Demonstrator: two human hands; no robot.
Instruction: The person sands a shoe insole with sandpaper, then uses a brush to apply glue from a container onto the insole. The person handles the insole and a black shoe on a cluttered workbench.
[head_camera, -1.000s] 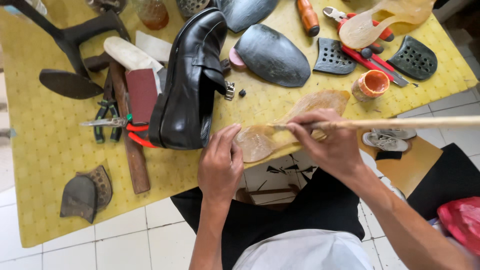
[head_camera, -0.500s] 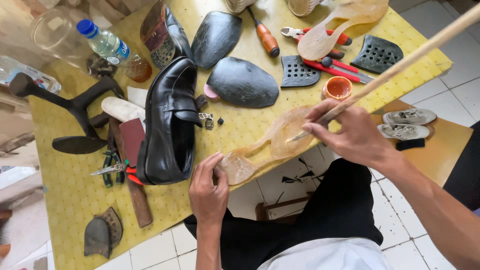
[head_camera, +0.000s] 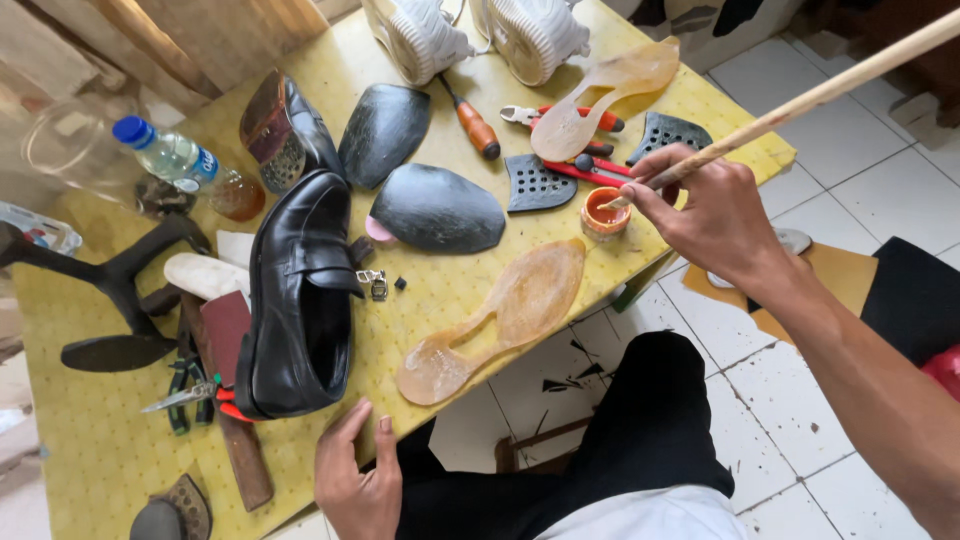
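The yellow desk is crowded, and that is the main hazard: anything nudged near its front edge could slide off onto the tiled floor. The black leather shoe lies on its side left of centre, its heel end close to the front edge and just beside the left hand, which rests flat and empty on the desk rim, fingers loosely spread; a careless push from that hand could shove the shoe against the red-handled tools beneath it. The translucent amber sole lies diagonally between shoe and edge, its heel end almost overhanging, held by nothing, so it may shift or tip off if pressed unevenly. A second amber sole and dark rubber pieces lie farther back, near enough that stray glue could foul them. The right hand is closed around a long wooden stick, gripped low, its tip dipped in the small orange pot that sits close to the desk's right edge. Because the stick is long and held near the tip, a small wrist turn could lever the pot over or drag it off, and an overloaded tip could drip across the desk on its way to the sole
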